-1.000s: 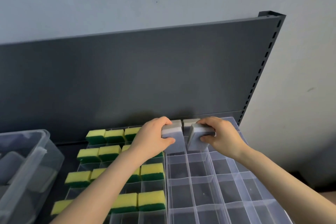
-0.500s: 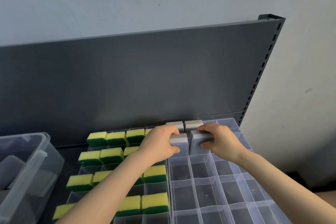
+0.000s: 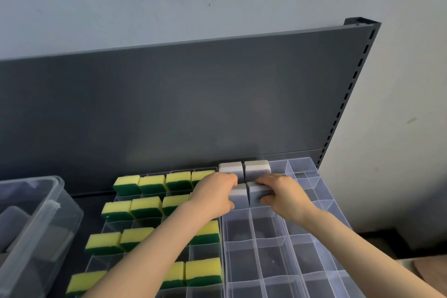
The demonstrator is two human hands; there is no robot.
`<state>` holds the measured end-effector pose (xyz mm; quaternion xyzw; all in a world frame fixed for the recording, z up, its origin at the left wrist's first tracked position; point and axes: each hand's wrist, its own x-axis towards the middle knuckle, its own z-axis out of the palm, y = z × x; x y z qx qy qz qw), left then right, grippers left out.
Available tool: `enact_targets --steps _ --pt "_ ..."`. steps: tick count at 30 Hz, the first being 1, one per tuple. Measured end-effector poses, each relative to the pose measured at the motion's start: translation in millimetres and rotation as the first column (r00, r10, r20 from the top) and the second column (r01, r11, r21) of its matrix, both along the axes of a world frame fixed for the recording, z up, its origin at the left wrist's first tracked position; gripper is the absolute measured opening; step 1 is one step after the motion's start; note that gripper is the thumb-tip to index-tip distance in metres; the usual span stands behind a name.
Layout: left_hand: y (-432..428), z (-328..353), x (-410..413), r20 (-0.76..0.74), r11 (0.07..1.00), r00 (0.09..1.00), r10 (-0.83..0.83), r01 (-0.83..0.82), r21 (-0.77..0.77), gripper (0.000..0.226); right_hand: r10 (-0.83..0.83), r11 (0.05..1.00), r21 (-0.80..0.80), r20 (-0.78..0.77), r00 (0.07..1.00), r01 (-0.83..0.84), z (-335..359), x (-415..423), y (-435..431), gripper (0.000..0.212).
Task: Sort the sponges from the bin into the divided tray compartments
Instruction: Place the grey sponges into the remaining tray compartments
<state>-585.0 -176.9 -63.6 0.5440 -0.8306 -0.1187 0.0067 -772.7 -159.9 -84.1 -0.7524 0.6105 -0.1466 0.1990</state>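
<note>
Both grey sponges (image 3: 257, 191) have sunk into tray (image 3: 263, 261).

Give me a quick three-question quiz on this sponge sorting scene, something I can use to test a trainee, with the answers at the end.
1. True or false: the left hand grips one grey sponge and the right hand grips a second grey sponge.
2. How many untouched grey sponges stand in the back row of the right tray?
3. The yellow-and-green sponges sit in: A, the left tray only; B, the right tray only; C, both trays.

Key: 1 true. 2 two. 3 A.
</note>
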Motion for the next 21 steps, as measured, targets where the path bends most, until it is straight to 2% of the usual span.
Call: enact_targets --steps 8,11,17,21 --pt "6 1 -5 0.032 0.999 0.999 0.030 -0.028 -0.042 0.036 0.032 0.999 -0.004 -0.012 0.999 -0.032 -1 -3 3 0.032" --pt "10 2 -6 0.020 0.997 0.999 0.050 -0.049 -0.055 0.037 0.039 0.999 0.001 0.002 0.999 -0.039 1 -7 3 0.037" --pt "17 8 -8 0.003 0.994 0.998 0.062 -0.061 -0.088 0.061 0.081 0.997 -0.002 0.032 0.996 -0.081 10 -18 3 0.053" --pt "23 19 -6 -0.027 0.971 0.989 0.142 -0.145 -0.190 0.059 0.078 0.994 -0.086 0.078 0.994 -0.071 21 -24 4 0.054"
